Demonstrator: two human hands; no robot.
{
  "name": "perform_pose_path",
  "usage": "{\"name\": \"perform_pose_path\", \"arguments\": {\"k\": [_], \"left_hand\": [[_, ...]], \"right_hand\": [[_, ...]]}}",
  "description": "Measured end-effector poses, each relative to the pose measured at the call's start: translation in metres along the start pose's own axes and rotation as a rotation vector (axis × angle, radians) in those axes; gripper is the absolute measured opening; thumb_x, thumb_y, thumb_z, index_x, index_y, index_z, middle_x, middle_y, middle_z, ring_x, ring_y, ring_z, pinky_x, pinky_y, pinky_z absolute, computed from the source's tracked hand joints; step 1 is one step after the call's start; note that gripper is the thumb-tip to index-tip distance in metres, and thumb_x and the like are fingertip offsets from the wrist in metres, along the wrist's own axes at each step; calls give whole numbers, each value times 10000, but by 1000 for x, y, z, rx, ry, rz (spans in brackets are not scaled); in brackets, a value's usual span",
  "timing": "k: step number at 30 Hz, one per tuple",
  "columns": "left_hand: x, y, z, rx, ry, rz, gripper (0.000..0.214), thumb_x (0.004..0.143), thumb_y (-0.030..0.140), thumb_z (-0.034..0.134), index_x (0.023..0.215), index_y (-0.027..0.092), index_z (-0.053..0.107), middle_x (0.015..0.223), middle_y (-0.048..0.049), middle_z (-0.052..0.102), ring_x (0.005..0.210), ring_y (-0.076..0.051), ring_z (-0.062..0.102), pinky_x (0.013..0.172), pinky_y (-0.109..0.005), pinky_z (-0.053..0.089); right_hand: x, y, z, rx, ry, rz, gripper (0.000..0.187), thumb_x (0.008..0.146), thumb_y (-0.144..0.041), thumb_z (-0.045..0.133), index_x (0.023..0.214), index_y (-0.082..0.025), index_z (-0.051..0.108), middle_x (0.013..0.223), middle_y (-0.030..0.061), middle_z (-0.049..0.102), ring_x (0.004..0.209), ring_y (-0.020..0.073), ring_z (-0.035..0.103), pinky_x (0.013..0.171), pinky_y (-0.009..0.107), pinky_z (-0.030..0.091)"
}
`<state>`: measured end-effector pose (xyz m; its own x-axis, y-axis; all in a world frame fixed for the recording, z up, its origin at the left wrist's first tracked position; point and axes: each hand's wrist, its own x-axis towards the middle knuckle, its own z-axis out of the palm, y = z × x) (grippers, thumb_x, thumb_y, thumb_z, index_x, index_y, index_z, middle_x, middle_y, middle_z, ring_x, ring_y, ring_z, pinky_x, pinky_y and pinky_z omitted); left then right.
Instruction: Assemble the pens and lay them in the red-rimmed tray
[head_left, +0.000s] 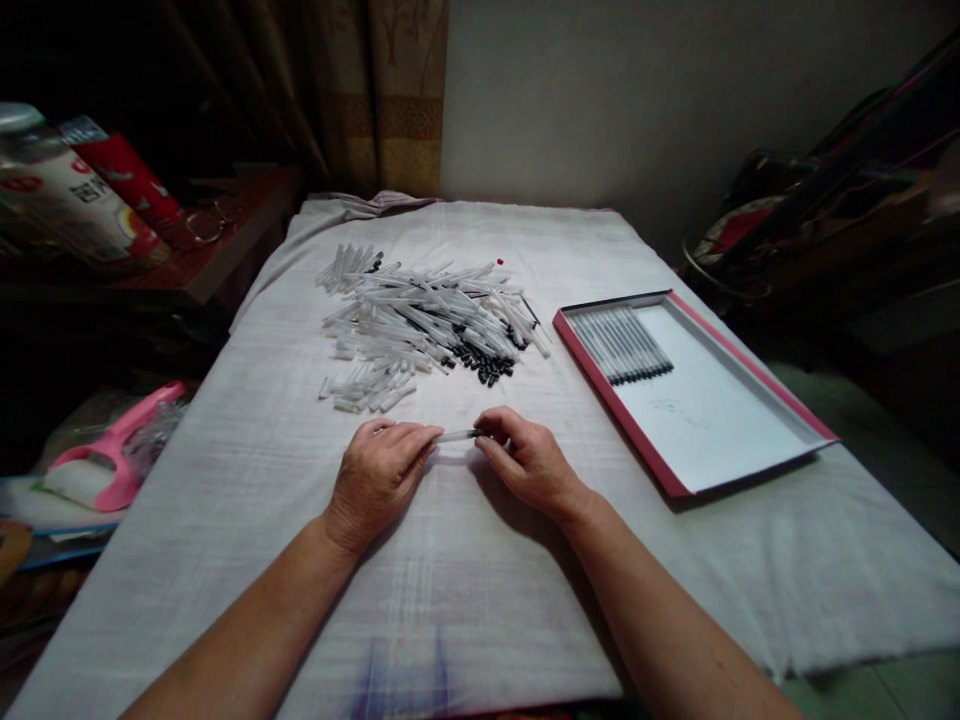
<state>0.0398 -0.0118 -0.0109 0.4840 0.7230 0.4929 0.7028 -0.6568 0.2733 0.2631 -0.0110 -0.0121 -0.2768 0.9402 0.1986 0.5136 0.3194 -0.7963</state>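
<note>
Slip risk: the slim, translucent plastic pen with a black end [454, 436] is gripped by fingertips only; a loosened pinch could drop it onto the white cloth [442, 610].
Bend risk: the left hand [381, 475] and right hand [531, 462], if misaligned, could flex the barrel.
Scatter risk: the small, loose black plastic caps [491, 365], near frame centre, would probably roll if brushed by the knuckles.
Tray risk: a sideways knock against the shallow pink-walled tray with a white base [616, 403], right of frame, could disarrange the row of clear, black-ended pens [619, 342].
Left hand state: thumb and fingers pinching the pen's clear end.
Right hand state: thumb and fingers pinching its black end.
Pen position: just below frame centre, between both hands.
Pen appearance: straight, nearly level; both tips hidden by fingers.
</note>
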Motion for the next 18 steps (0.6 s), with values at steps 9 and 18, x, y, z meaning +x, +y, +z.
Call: {"name": "perform_pose_path", "arguments": {"k": [9,18], "left_hand": [[0,0,-1,-2,-2,3,215,954,220,498,1094,192,658,977,-55,751,860,-179,686,835,-350,445],[1,2,-1,-10,-7,-16,215,951,224,498,1082,191,666,949,-51,751,846,-180,685,824,-357,447]], "right_hand": [[-1,3,1,3,15,-11,126,875,-253,539,984,-212,587,782,3,672,612,117,571,610,228,438],[0,2,1,-26,-6,-34,128,883,-267,538,983,-215,599,780,6,676,613,119,579,611,227,437]]}}
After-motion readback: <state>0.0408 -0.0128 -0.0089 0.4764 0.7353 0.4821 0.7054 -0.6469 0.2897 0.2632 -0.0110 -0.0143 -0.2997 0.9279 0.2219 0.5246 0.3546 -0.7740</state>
